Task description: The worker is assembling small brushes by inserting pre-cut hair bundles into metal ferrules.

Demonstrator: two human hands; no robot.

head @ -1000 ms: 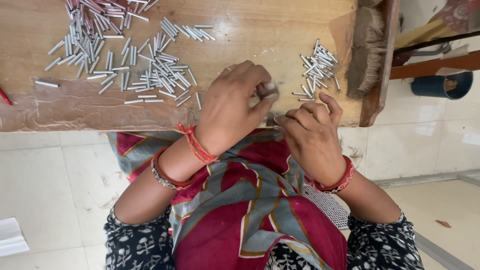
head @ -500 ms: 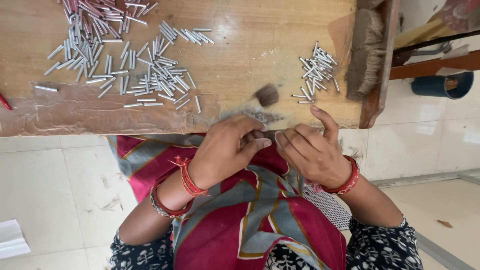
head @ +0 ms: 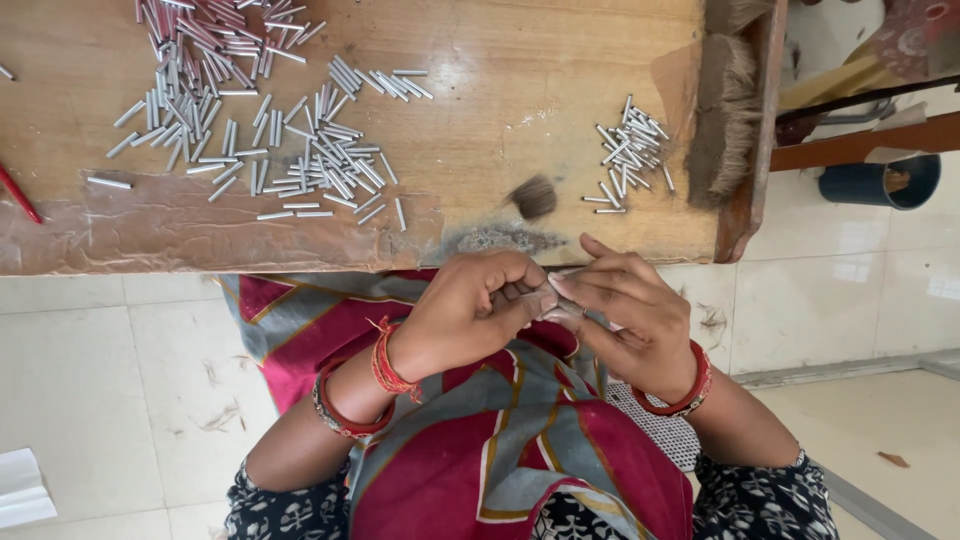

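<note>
My left hand (head: pixel 465 312) and my right hand (head: pixel 625 318) meet fingertip to fingertip over my lap, just below the table's front edge. Both pinch a small silvery tube (head: pixel 548 298), mostly hidden by the fingers. A small dark tuft of hair (head: pixel 535 197) lies on the wooden table (head: pixel 480 90) just above the hands. A large scatter of short silvery tubes (head: pixel 270 150) covers the table's left part. A smaller heap of tubes (head: pixel 630 155) lies to the right of the tuft.
A thick bundle of brown bristles (head: pixel 725 110) rests along the table's right edge. A red stick (head: pixel 18 195) pokes in at far left. On the tiled floor stand a dark bucket (head: pixel 880 182) at right and white paper (head: pixel 25 485) at lower left.
Both hands have drawn back from the table edge to my lap, fingertips together. The dark tuft now lies uncovered on the table.
</note>
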